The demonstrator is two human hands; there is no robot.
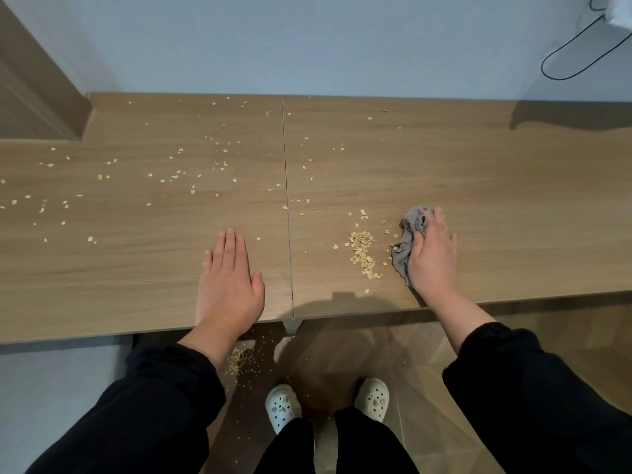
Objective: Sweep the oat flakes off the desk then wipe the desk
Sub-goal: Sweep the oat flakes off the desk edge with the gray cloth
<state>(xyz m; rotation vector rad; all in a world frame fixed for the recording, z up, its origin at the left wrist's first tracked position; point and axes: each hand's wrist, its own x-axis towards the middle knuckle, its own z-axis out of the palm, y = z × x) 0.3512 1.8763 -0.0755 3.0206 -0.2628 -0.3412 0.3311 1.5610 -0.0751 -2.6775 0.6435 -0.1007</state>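
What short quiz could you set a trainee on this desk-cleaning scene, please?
1. True or false: the left hand holds the grey cloth.
2. The gathered pile of oat flakes lies: A) left of the seam; B) between the seam and the cloth; C) against the wall.
3. Fill in: off the desk, spilled flakes lie on the ____.
Key: 1 false, the right hand presses on it; 2 B; 3 floor.
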